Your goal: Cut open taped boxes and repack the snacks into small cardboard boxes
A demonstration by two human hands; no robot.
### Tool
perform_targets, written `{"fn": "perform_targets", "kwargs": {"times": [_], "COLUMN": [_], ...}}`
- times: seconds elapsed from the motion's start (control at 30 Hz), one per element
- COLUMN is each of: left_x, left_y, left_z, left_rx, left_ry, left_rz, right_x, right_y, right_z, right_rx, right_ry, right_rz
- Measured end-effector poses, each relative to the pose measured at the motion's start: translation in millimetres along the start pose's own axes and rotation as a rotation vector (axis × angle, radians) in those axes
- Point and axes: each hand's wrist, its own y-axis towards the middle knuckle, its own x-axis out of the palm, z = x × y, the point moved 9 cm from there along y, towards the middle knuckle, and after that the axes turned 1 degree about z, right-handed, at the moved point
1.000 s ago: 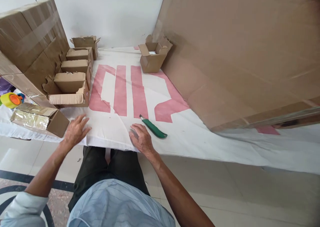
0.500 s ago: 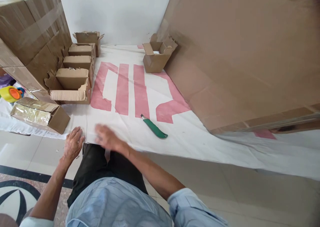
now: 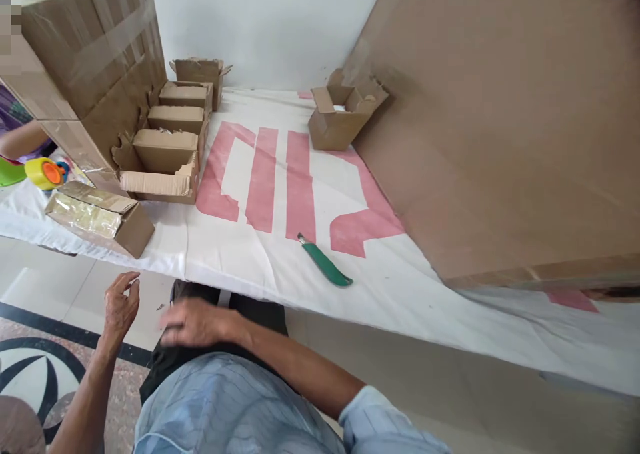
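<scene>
My left hand (image 3: 121, 303) hangs in the air just off the table's front edge, fingers bent and apart, holding nothing. Nearest to it is a small taped cardboard box (image 3: 100, 217) lying at the table's left front. My right hand (image 3: 197, 323) is over my dark trousers (image 3: 175, 357), its fingers blurred by motion; nothing shows in it. A green-handled utility knife (image 3: 326, 265) lies on the white cloth (image 3: 240, 254) to the right, out of reach of both hands' fingers.
Several open cardboard boxes (image 3: 159, 185) stand in a row beside a tall taped carton stack (image 3: 120, 61). One open box (image 3: 333, 131) sits at the back against a huge carton (image 3: 500, 134) on the right. A yellow tape roll (image 3: 40, 174) and another person's arm (image 3: 25, 141) are at left.
Both hands have come back off the table edge toward my body, the left one lower and leftward, the right one over my lap. The view has shifted slightly left.
</scene>
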Motion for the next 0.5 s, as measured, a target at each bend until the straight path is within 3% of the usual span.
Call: {"fn": "perform_targets", "kwargs": {"times": [0.03,0.07,0.1,0.17,0.23,0.33,0.4,0.5], "left_x": [-6.7,-15.8,-27.6,-58.8,-95.0,-133.1,-145.3,-148.7], "left_y": [2,6,13,31,54,98,129,167], "left_z": [-5,-9,-15,-28,-43,-67,-74,-73], "left_rx": [-0.033,-0.063,-0.092,-0.159,-0.240,-0.375,-0.422,-0.446], "left_ry": [-0.008,-0.013,-0.014,-0.006,-0.011,-0.128,-0.214,-0.276], "left_rz": [0.030,0.066,0.110,0.227,0.365,0.460,0.456,0.377], "right_x": [34,49,50,25,-15,-60,-71,-65], "right_y": [-2,-6,-9,-20,-38,-63,-77,-87], "right_z": [-26,-41,-44,-30,-7,25,41,57], "right_rx": [-0.127,-0.160,-0.127,-0.003,0.083,0.132,0.170,0.214], "right_ry": [0.136,0.190,0.166,0.064,-0.019,-0.178,-0.285,-0.387], "right_rz": [-0.156,-0.172,-0.094,0.121,0.323,0.488,0.529,0.517]}}
